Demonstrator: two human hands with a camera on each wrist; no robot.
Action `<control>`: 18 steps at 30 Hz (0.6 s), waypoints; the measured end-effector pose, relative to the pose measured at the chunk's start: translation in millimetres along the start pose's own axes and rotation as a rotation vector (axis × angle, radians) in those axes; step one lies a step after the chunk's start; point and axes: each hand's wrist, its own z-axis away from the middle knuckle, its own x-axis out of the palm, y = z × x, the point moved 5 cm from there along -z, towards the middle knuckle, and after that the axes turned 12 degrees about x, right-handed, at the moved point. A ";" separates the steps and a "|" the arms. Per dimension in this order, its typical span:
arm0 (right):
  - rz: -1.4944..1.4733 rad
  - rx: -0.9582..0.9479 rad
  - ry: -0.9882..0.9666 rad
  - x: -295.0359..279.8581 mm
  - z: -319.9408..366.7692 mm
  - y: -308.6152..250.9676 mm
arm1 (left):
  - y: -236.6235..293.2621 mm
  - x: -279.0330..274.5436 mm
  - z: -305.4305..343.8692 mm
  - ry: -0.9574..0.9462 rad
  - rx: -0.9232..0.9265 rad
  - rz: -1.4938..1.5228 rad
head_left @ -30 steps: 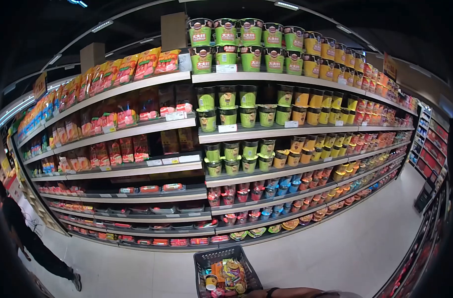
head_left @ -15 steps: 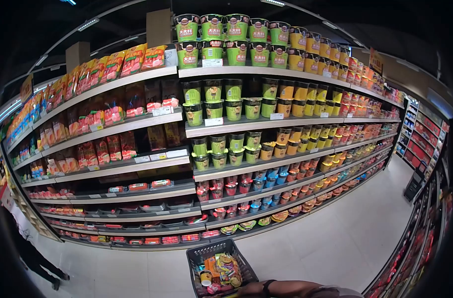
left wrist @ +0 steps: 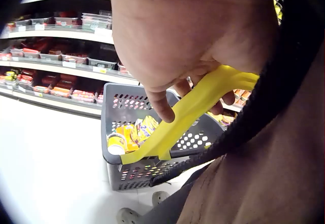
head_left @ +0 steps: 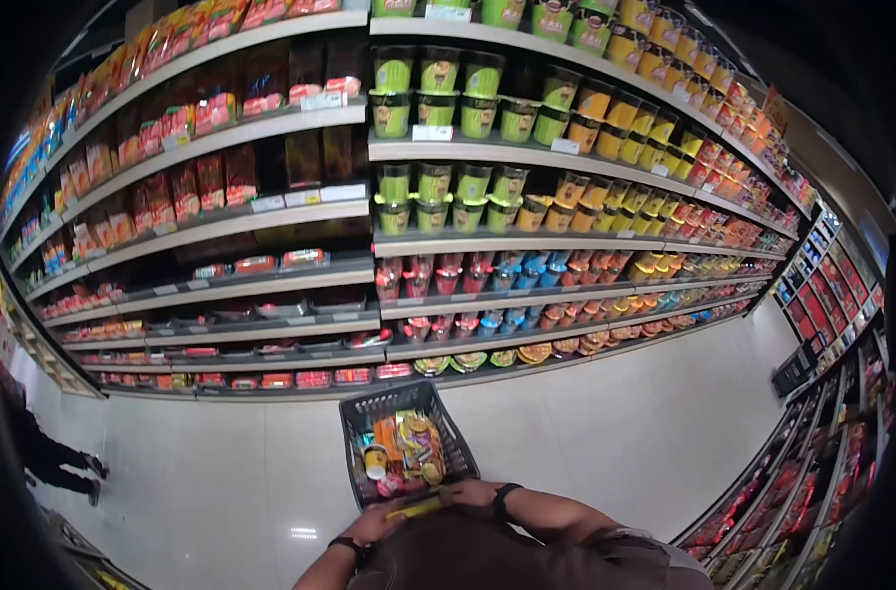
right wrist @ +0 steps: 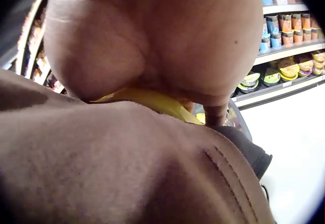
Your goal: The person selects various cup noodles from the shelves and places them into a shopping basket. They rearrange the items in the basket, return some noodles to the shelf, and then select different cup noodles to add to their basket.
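A dark grey shopping basket (head_left: 455, 425) stands in front of me, its yellow handle (left wrist: 190, 110) raised on my side. My left hand (left wrist: 193, 36) grips this handle from above, one finger lying over its near side and other fingertips showing beneath. My right hand (head_left: 474, 493) also grips the handle, close to my shirt; in the right wrist view the palm and shirt hide most of the grip. Inside the basket lie a white-and-yellow cup (head_left: 374, 462), an orange packet (head_left: 387, 438), several yellow snack packs (head_left: 418, 442) and a pink item (head_left: 389, 485).
Ahead runs a long shelf (head_left: 487, 150) with instant noodle cups (head_left: 438, 74) on the right and packaged sausages (head_left: 212, 113) on the left. Another shelf row (head_left: 752, 501) borders the aisle on my right. A person's dark-clothed legs (head_left: 59, 457) show at far left. Pale floor tiles (head_left: 566, 423) lie between.
My view tilts down, and the shelves rise in the frame. My left hand comes into view at the handle. The person at left stays near the edge, legs now higher in view.
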 end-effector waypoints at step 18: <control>0.072 -0.036 0.165 -13.0 -4.4 -20.8 | 28.3 -35.8 -13.0 0.000 -0.079 -0.228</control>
